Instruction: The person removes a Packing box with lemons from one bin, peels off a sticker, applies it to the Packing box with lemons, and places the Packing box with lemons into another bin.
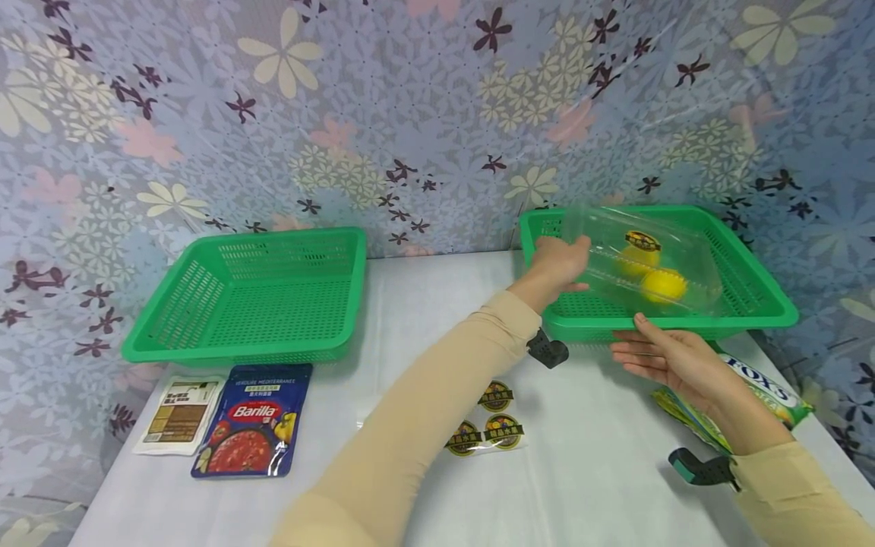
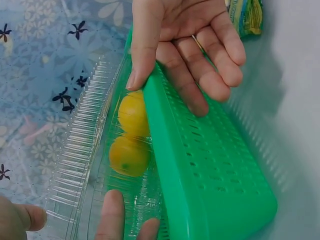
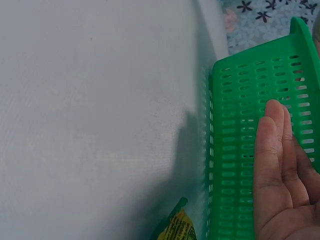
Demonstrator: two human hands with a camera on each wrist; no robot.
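Observation:
A clear plastic clamshell box with yellow lemons inside lies tilted within the right green basket. A round dark label shows on its lid. My left hand grips the box's left end; its thumb and fingers are spread around that end in the left wrist view. At the basket's front, my right hand has its thumb by the rim and its fairly straight fingers along the outer wall. Whether those fingers press the basket I cannot tell.
Another green basket stands on the left. Before it lie a blue Barilla pouch and a white-and-brown packet. A sheet of round labels lies under my left forearm. Green-yellow snack bags lie beside my right wrist.

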